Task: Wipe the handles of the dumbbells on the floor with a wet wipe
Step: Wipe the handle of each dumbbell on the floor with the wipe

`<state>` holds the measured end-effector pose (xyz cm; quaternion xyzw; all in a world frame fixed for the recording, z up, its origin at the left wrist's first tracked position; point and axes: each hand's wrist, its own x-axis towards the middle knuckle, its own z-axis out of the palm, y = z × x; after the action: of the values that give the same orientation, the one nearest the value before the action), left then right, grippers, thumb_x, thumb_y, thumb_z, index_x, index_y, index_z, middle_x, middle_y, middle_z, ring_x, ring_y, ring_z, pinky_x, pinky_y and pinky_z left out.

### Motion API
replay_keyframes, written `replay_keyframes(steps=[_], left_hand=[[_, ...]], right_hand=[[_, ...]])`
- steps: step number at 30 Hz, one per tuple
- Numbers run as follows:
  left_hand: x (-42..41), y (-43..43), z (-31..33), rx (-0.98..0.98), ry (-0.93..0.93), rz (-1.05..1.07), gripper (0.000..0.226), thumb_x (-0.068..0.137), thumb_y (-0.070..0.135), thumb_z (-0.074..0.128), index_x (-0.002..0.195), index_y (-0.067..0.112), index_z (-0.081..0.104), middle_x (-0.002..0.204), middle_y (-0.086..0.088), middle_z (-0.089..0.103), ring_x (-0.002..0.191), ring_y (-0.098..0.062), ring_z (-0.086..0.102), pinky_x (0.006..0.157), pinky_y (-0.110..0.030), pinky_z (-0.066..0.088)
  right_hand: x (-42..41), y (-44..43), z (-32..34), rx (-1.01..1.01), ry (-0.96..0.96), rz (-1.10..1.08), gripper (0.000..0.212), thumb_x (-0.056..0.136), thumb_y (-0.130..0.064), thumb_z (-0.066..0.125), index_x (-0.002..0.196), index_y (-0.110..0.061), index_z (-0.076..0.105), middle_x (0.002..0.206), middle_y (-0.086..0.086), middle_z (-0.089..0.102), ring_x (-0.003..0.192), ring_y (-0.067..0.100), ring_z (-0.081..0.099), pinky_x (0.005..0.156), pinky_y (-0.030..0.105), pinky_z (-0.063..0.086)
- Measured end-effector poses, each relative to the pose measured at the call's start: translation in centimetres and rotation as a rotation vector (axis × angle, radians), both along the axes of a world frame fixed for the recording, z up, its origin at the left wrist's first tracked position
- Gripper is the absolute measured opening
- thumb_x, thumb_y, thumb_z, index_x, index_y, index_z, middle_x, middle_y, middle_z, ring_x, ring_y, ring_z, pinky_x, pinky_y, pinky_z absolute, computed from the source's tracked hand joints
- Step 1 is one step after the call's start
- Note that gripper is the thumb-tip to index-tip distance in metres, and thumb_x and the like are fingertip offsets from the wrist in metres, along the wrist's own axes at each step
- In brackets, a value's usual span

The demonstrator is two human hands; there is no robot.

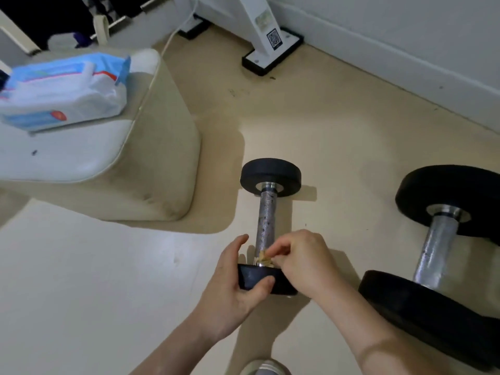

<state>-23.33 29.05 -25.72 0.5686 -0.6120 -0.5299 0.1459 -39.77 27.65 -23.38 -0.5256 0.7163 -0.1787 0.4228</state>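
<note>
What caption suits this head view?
The left hand steadies the dumbbell; right hand rubs a wipe on its handle.

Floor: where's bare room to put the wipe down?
Widest: floor left of the small dumbbell, this side of the seat. More toward the wall. Narrow between it and the big dumbbell. Crowded around the left hand and the right hand pinching the wipe.

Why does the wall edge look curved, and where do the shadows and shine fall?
Head view: wide-angle lens bows the skirting board; the padded bench throws a broad shadow on the floor; the small dumbbell's handle glints; the wipes pack looks soft.
</note>
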Motion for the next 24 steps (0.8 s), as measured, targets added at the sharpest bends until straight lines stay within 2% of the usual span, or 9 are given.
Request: replay_keyframes(steps=[2,5,7,10,13,15,17,21,24], left_hand=[[-0.1,0.1,0.2,-0.001,0.011,0.002,0.086,0.066,0.061,0.066,0.137,0.049,0.019,0.132,0.001,0.051,0.11,-0.004,0.055,0.097,-0.027,0.045],[-0.4,0.3,0.5,-0.04,-0.018,-0.029,0.091,0.067,0.066,0.065,0.141,0.043,0.018,0.134,0.015,0.043,0.111,0.0,0.051,0.093,-0.016,0.041],[-0.6,0.7,0.9,-0.096,-0.055,-0.092,0.089,0.071,0.067,0.063,0.142,0.043,0.016,0.134,0.013,0.044,0.111,-0.002,0.052,0.092,-0.015,0.041],[-0.8,1.2,1.6,-0.16,-0.082,-0.146,0.086,0.071,0.067,0.062,0.138,0.052,0.009,0.131,0.012,0.048,0.112,0.001,0.052,0.091,-0.007,0.037],[-1.8,1.9,2.2,-0.252,-0.108,-0.166,0.083,0.067,0.062,0.06,0.129,0.064,0.005,0.139,0.026,0.033,0.119,0.009,0.041,0.09,-0.001,0.031],[-2.2,2.1,1.9,-0.336,-0.072,-0.139,0.073,0.067,0.054,0.062,0.127,0.06,0.02,0.143,0.028,0.029,0.124,0.013,0.036,0.09,0.0,0.031],[-1.9,2.2,1.1,-0.402,-0.05,-0.122,0.056,0.071,0.044,0.066,0.12,0.052,0.041,0.137,0.023,0.038,0.123,0.007,0.042,0.09,-0.006,0.038],[-2.6,1.5,1.2,-0.391,-0.028,-0.196,0.039,0.072,0.043,0.065,0.109,0.051,0.058,0.112,0.02,0.051,0.102,-0.002,0.056,0.084,-0.012,0.043],[-4.2,1.0,1.8,-0.398,-0.014,-0.261,0.034,0.07,0.049,0.065,0.104,0.049,0.061,0.101,0.023,0.056,0.09,0.002,0.057,0.077,-0.009,0.042]], right_hand=[[-0.6,-2.0,0.1,-0.091,0.005,-0.051,0.016,0.079,-0.013,0.07,0.073,-0.028,0.074,0.072,-0.016,0.067,0.07,0.005,0.064,0.071,0.023,0.054],[-0.9,-6.1,-0.4,-0.307,0.142,-0.157,0.019,0.083,-0.01,0.065,0.087,-0.024,0.076,0.088,-0.007,0.066,0.079,0.014,0.062,0.072,0.022,0.046],[-0.7,-5.7,-0.7,-0.232,0.152,-0.058,0.022,0.085,-0.009,0.062,0.088,-0.025,0.076,0.089,-0.008,0.058,0.082,0.014,0.059,0.073,0.021,0.043],[-0.5,-1.2,0.2,-0.014,0.095,0.055,0.018,0.081,-0.013,0.067,0.081,-0.028,0.075,0.087,-0.011,0.067,0.08,0.012,0.064,0.079,0.023,0.051],[-1.8,-1.1,0.9,0.006,0.065,0.065,0.016,0.08,-0.014,0.068,0.08,-0.028,0.076,0.087,-0.01,0.069,0.08,0.011,0.065,0.081,0.028,0.054],[-3.2,-4.5,0.7,-0.176,0.117,-0.072,0.019,0.083,-0.01,0.066,0.083,-0.026,0.077,0.087,-0.011,0.064,0.083,0.012,0.063,0.081,0.026,0.051],[-3.6,-6.4,0.6,-0.25,0.178,-0.086,0.02,0.084,-0.006,0.062,0.087,-0.02,0.077,0.093,-0.007,0.063,0.088,0.014,0.062,0.082,0.027,0.049],[-2.5,-1.4,1.5,0.006,0.293,0.12,0.018,0.085,-0.013,0.063,0.079,-0.026,0.075,0.094,-0.009,0.066,0.084,0.012,0.062,0.077,0.023,0.05],[-4.3,-0.7,2.9,0.091,0.26,0.121,0.013,0.083,-0.017,0.065,0.083,-0.025,0.076,0.091,-0.011,0.069,0.083,0.011,0.062,0.074,0.022,0.049]])
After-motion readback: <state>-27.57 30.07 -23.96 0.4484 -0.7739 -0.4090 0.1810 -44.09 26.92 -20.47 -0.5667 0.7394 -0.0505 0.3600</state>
